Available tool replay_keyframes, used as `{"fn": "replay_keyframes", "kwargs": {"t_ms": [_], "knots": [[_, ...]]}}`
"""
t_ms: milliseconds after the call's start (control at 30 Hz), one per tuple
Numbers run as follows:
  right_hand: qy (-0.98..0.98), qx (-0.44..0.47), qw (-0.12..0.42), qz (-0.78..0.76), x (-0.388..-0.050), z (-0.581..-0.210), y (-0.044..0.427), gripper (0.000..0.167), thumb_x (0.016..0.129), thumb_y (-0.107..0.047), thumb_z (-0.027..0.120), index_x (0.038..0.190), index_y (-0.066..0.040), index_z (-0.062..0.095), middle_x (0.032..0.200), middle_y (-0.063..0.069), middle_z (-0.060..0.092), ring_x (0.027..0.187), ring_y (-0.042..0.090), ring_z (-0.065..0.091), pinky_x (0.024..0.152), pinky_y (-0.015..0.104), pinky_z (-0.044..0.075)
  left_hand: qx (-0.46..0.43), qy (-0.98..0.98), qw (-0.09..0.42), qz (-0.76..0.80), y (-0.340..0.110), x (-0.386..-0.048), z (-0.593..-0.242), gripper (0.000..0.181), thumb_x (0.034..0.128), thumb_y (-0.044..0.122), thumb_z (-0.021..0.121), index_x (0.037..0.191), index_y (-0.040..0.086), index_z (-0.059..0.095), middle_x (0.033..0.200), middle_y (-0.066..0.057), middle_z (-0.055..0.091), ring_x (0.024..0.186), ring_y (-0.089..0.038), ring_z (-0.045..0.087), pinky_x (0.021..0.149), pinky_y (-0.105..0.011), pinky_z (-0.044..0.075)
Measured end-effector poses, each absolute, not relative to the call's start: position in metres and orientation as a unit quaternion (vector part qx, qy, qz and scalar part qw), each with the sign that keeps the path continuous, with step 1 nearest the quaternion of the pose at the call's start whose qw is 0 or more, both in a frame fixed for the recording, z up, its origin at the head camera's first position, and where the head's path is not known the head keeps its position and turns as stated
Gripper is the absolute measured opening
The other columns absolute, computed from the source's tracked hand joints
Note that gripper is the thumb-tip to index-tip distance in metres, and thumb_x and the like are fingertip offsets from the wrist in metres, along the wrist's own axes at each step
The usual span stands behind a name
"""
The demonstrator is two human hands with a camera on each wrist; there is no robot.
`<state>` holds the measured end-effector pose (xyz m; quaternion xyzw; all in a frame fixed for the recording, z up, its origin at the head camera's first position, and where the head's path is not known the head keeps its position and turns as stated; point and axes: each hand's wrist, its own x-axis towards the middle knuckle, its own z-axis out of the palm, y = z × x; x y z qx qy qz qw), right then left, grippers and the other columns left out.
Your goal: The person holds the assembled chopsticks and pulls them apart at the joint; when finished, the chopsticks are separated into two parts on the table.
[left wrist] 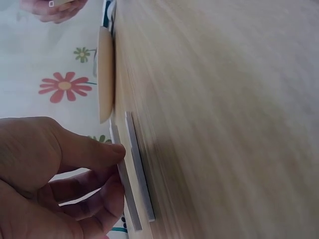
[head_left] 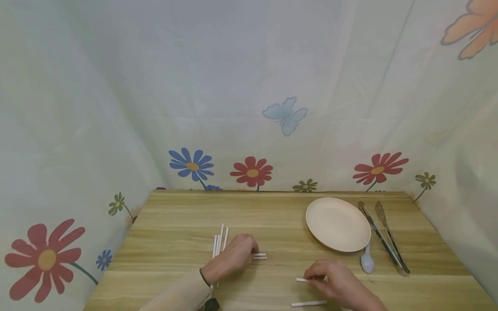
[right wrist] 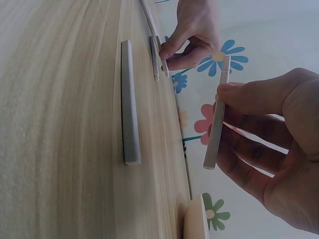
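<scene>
The left hand [head_left: 235,255] pinches a thin white stick [left wrist: 128,191] between thumb and fingers, low over the table. Beside it a second white stick [left wrist: 140,174] lies roughly parallel. The right hand [head_left: 338,283] holds a short white stick [right wrist: 218,119] between thumb and fingertips, raised off the wood in the right wrist view. Another white stick [head_left: 308,303] lies on the table near the right hand, toward the front. Several longer white sticks [head_left: 215,246] lie left of the left hand, partly hidden by that hand and wrist.
A round cream plate [head_left: 337,224] stands at the back right of the wooden table [head_left: 175,216]. Right of it lie a pale spoon [head_left: 367,261] and metal tongs [head_left: 389,242]. Flower-printed cloth [head_left: 249,86] hangs behind and at both sides.
</scene>
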<state>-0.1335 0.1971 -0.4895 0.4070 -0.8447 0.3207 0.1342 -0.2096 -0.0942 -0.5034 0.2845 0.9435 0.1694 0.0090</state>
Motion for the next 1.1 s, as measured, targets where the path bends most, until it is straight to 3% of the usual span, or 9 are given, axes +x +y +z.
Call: {"fn": "replay_keyframes", "kwargs": {"t_ms": [1100], "knots": [[-0.840,0.425,0.109,0.318,-0.1336,-0.4953,0.1997,0.022,0.077,-0.003,0.078,0.089,-0.021,0.074,0.085,-0.013,0.069,0.078,-0.001,0.062,0.069,0.008,0.046,0.275,0.944,0.023,0.182,-0.0927,-0.2098,-0.5100,0.015,0.0769,0.001,0.070,0.079,0.013,0.077,0.081,0.000,0.072,0.067,-0.004,0.056,0.059,-0.019,0.048]]}}
